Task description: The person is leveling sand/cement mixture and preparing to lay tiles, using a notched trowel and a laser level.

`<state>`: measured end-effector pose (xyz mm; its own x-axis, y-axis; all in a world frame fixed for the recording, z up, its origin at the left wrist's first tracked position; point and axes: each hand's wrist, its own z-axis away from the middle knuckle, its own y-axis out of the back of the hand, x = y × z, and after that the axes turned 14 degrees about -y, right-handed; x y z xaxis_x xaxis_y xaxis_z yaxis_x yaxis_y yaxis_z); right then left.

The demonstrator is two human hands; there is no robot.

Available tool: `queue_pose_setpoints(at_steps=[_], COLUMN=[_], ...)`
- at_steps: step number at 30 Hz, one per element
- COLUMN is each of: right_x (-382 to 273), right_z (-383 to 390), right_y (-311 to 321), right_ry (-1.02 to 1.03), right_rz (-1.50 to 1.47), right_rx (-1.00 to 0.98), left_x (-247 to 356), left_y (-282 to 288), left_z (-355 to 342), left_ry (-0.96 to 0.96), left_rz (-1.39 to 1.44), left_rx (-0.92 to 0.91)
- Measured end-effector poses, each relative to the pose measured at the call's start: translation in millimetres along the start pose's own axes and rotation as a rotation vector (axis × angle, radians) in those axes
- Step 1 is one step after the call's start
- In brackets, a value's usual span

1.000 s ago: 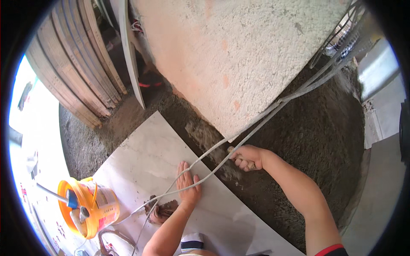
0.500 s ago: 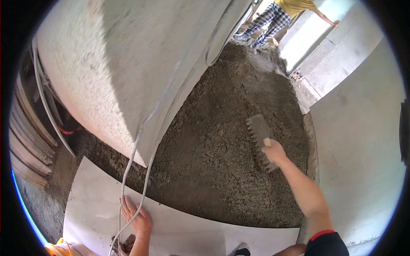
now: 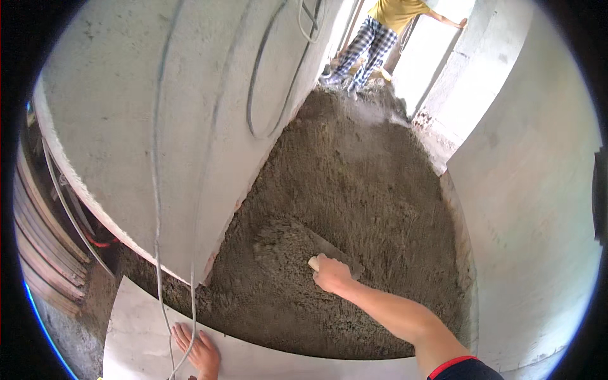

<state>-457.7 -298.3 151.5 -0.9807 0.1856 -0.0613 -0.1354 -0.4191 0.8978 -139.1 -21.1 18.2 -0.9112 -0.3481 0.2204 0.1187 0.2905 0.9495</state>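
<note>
My right hand (image 3: 332, 275) is closed round the pale handle of a notched trowel (image 3: 328, 247). The grey blade lies low over the dark, rough bed of mortar (image 3: 373, 183), partly hidden by the hand and blurred. At the lower left, my left hand (image 3: 201, 354) rests flat on a large pale tile (image 3: 253, 350) with its fingers stretched out and holds nothing. Two thin grey cables (image 3: 194, 310) hang down close by that hand; one runs across the tile beside the fingers.
A pale wall (image 3: 114, 126) rises on the left and another wall (image 3: 532, 209) on the right, with the mortar between. At the far end stands a person in checked trousers (image 3: 367, 47), one arm against a wall. Long stacked strips (image 3: 47, 240) lie at the far left.
My right hand has swept the trowel leftward and nearer across the mortar, turning its blade. The view has shifted, so the tile sits lower. My left hand stays flat on the tile.
</note>
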Motion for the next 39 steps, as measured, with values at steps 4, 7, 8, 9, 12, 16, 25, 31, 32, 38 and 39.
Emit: queue_pose_setpoints(at_steps=[4,7,8,9,12,16,25,31,32,38,39], right_x=[-8.2,49.4,74.2,90.1,103.9,-9.3,-70.1,-88.0,-90.1,-96.3,-92.9], right_z=[14.8,-56.6,-82.7,-92.7,-136.7,-143.1,-122.7,-60.8,-52.0,11.5,18.9], right_y=[65.8,82.4,88.1,89.9,55.2,31.0,6.9,-3.0,-6.1,-32.2,-32.0], right_ry=[0.095,-0.154,-0.297,-0.245,-0.195,-0.047,0.24,0.258,0.255,0.39,0.408], right_rz=[0.163,-0.069,-0.058,-0.059,-0.11,-0.084,0.054,0.107,0.105,0.222,0.235], right_rx=[-0.012,0.394,0.403,0.443,0.329,0.209,0.097,0.003,-0.028,-0.008,-0.011], left_x=[-2.9,-5.2,-1.3,0.5,5.8,-3.8,1.8,5.9,4.9,2.7,5.3], left_y=[6.2,-1.8,-2.1,-1.3,-2.1,6.0,8.3,7.8,7.9,0.4,0.3], left_z=[-2.7,-6.2,-10.4,-11.7,-14.0,-6.4,-16.2,-17.5,-15.8,-13.1,-14.8], left_ry=[0.058,-0.06,-0.053,-0.061,-0.078,-0.069,-0.076,-0.031,-0.023,0.018,0.037], left_rz=[0.036,0.006,0.008,0.008,-0.008,-0.026,0.027,0.03,0.022,0.034,0.061], left_rx=[-0.046,0.048,0.043,0.033,0.016,-0.016,-0.014,-0.062,-0.065,-0.045,-0.075])
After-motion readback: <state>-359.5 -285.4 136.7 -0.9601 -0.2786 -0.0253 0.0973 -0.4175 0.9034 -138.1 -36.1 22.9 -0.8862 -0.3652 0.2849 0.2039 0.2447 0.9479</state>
